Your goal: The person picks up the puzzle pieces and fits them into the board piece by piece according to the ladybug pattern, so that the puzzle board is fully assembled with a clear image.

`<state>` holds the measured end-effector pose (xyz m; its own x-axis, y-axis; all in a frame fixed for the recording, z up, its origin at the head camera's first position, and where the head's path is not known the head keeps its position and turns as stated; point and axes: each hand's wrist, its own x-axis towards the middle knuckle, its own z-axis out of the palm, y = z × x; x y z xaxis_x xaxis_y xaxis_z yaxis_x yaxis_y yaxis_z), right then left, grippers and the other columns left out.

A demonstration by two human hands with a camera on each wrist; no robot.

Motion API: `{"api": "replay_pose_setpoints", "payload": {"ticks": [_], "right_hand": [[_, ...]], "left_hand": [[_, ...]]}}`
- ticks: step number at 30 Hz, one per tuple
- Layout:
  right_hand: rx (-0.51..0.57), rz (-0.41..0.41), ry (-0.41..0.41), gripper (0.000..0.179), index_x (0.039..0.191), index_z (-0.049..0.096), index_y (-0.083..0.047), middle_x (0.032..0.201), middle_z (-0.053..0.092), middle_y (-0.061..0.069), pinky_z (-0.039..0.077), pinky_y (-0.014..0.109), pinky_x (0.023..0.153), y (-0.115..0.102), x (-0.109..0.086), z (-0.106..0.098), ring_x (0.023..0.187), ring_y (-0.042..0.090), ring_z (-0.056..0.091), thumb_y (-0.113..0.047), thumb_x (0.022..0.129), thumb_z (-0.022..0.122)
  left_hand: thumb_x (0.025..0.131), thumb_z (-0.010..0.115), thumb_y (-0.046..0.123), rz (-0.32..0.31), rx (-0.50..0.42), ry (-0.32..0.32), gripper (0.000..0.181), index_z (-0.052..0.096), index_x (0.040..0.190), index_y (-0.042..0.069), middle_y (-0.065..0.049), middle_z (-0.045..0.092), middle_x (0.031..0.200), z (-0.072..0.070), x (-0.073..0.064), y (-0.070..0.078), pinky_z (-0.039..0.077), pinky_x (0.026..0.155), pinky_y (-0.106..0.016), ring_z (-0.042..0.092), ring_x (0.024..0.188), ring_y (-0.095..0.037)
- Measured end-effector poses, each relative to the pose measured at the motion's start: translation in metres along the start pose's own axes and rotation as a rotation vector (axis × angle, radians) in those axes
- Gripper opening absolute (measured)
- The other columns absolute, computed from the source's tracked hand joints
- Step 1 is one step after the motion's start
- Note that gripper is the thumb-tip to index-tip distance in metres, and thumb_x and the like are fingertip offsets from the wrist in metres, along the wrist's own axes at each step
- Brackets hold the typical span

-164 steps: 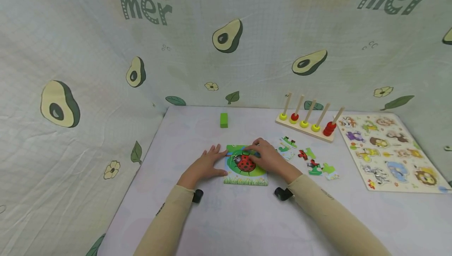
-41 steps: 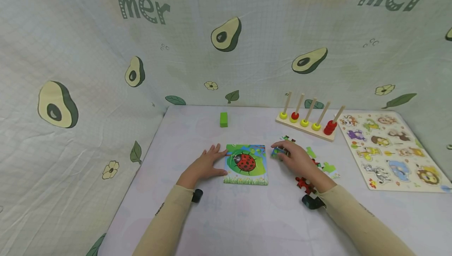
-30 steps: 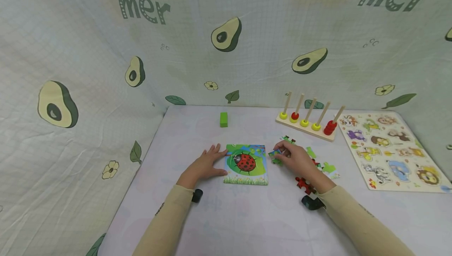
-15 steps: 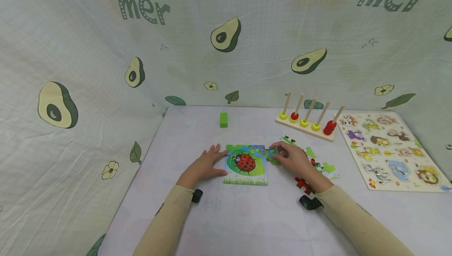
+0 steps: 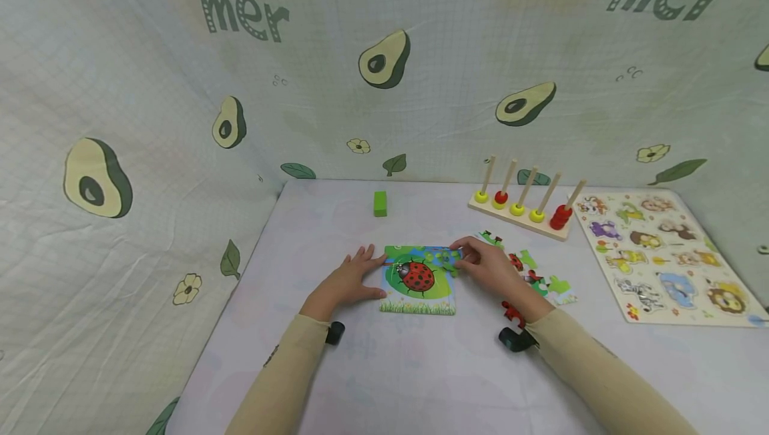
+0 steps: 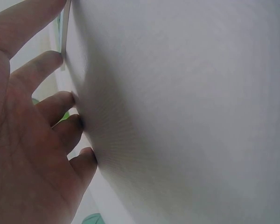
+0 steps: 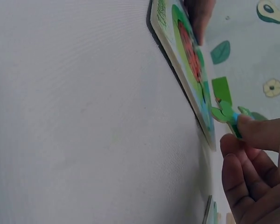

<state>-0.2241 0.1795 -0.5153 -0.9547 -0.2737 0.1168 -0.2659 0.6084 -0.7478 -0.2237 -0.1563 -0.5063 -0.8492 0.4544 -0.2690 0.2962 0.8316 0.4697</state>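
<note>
A square jigsaw board with a ladybug picture lies flat on the table in the head view. My left hand rests beside it, fingers spread, with thumb and index fingertips at its left edge. In the left wrist view the fingertips of that hand reach the board's side. My right hand pinches a green and blue puzzle piece between thumb and fingers. In the head view this piece overlaps the board's upper right corner; the right wrist view shows it tilted, close by the board's edge.
Several loose puzzle pieces lie right of the board, with red pieces near my right wrist. A green block stands behind. Farther right are a wooden peg stacker with rings and an animal puzzle board.
My right hand, over the board at first, went right to the loose pieces, took one and brought it left to the board's upper right corner. Red pieces shifted nearer me. My left hand stayed put.
</note>
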Motion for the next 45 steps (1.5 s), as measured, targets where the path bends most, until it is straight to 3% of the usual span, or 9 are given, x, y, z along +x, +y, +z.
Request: {"api": "replay_pose_setpoints", "payload": {"ticks": [8,19,35,41,45], "right_hand": [[0.026,-0.012,-0.020,0.029,0.118,0.070,-0.015,0.094,0.065,0.001,0.052,0.036,0.072,-0.007,0.008,0.009,0.080,0.014,0.065,-0.012,0.091,0.078],[-0.038,-0.003,-0.023,0.029,0.118,0.071,-0.010,0.089,0.062,0.001,0.047,0.032,0.067,-0.010,0.018,0.022,0.075,0.014,0.056,-0.012,0.090,0.078],[-0.101,0.032,-0.073,0.036,0.129,0.069,-0.010,0.107,0.056,0.009,0.042,0.032,0.070,-0.009,0.021,0.030,0.084,0.018,0.050,-0.018,0.094,0.074],[-0.159,-0.057,-0.118,0.042,0.133,0.068,-0.012,0.125,0.056,0.011,0.050,0.043,0.086,-0.009,0.017,0.029,0.103,0.025,0.055,-0.021,0.093,0.075],[-0.200,-0.126,-0.113,0.039,0.131,0.070,-0.011,0.127,0.055,0.013,0.049,0.051,0.093,-0.010,0.014,0.028,0.112,0.031,0.055,-0.020,0.094,0.075]], "left_hand": [[0.088,0.078,0.045,0.000,-0.007,0.006,0.084,0.039,0.159,0.022,-0.010,0.017,0.169,0.000,0.000,-0.001,0.007,0.127,-0.046,0.007,0.156,-0.028],[0.088,0.079,0.043,-0.004,-0.021,0.005,0.084,0.039,0.159,0.022,-0.011,0.016,0.169,0.000,0.000,-0.001,0.006,0.127,-0.047,0.006,0.157,-0.028],[0.089,0.078,0.044,0.000,-0.017,0.003,0.084,0.038,0.159,0.023,-0.010,0.016,0.169,0.001,0.001,-0.002,0.006,0.127,-0.048,0.006,0.157,-0.029],[0.089,0.078,0.044,-0.003,-0.016,0.002,0.083,0.038,0.159,0.023,-0.010,0.016,0.169,0.001,0.001,-0.002,0.006,0.127,-0.047,0.006,0.157,-0.028],[0.089,0.078,0.044,-0.007,-0.014,0.000,0.083,0.038,0.159,0.023,-0.010,0.016,0.169,0.001,0.001,-0.002,0.006,0.127,-0.047,0.006,0.157,-0.028]]}}
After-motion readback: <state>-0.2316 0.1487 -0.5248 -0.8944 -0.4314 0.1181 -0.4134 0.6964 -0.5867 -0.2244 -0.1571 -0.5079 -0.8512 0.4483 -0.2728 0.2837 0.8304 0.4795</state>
